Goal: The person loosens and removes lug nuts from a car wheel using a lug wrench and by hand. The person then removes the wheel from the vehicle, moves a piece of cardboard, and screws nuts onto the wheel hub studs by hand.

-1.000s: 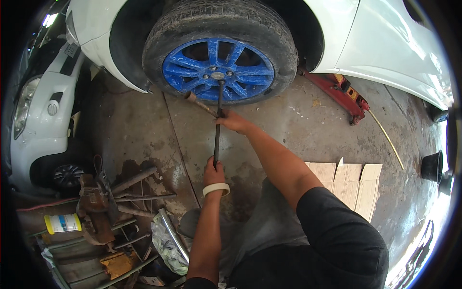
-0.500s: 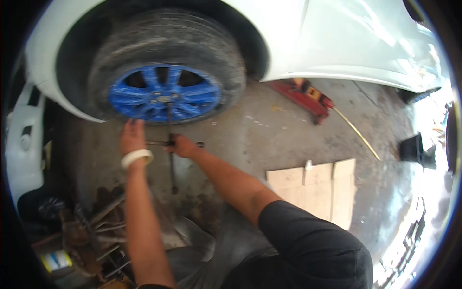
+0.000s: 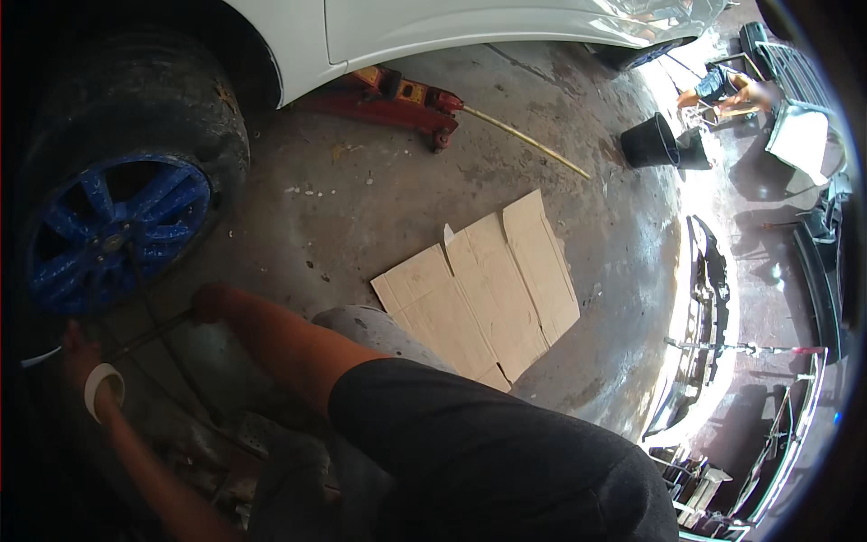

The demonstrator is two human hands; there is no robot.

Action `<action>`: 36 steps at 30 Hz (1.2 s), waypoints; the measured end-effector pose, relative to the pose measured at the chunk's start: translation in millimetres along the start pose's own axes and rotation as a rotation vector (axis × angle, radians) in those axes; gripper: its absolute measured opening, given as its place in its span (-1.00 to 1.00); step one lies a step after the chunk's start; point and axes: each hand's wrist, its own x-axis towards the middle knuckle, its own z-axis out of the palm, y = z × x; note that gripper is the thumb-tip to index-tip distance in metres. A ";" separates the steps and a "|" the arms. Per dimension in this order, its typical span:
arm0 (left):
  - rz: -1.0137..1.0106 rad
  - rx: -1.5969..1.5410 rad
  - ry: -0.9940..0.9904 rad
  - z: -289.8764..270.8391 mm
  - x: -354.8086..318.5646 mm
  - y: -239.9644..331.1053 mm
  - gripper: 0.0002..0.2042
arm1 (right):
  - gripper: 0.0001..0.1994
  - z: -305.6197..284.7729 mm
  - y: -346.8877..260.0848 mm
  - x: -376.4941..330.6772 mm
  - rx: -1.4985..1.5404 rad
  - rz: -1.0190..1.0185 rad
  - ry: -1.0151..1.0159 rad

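Note:
At the left, a blue-painted wheel [image 3: 113, 237] with a dark, dirty tyre [image 3: 126, 104] is on a white car [image 3: 298, 36]. A four-way lug wrench [image 3: 187, 372] has one long bar reaching the wheel's hub area; its far end points back toward my legs. My right hand [image 3: 210, 303] is closed around the right end of the crossbar. Beside the crossbar's left end is my left hand [image 3: 81, 354], wearing a pale band [image 3: 104, 388] at the wrist. Its fingers stretch up toward the wheel's lower edge, dim and slightly blurred.
A red floor jack [image 3: 388, 108] with a yellowish handle [image 3: 528, 140] sits partly under the car. Flattened cardboard [image 3: 479, 289] lies right of my leg. Farther right are a black bucket [image 3: 648, 143], another person [image 3: 722, 90] and loose car parts [image 3: 709, 307].
My view has swung right, so wheel, wrench and both hands now appear farther left. More of the floor and the other person have come into sight. My right hand still holds the wrench.

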 end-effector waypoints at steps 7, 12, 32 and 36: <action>0.266 0.155 0.140 18.5 33.4 -58.9 -0.68 | -0.70 11.5 14.7 21.5 -0.049 0.005 -0.080; 0.378 0.225 0.125 17.6 44.5 -71.6 -0.66 | -0.68 7.7 17.4 16.4 -0.077 -0.046 -0.020; -0.048 0.197 -0.119 -16.7 -59.8 55.8 -0.73 | -0.63 -75.4 -29.9 -42.5 -0.141 0.100 -0.101; -0.703 -0.635 -0.183 86.4 -84.7 -2.2 -0.68 | -0.77 -141.8 -59.1 -93.3 -0.547 0.072 0.024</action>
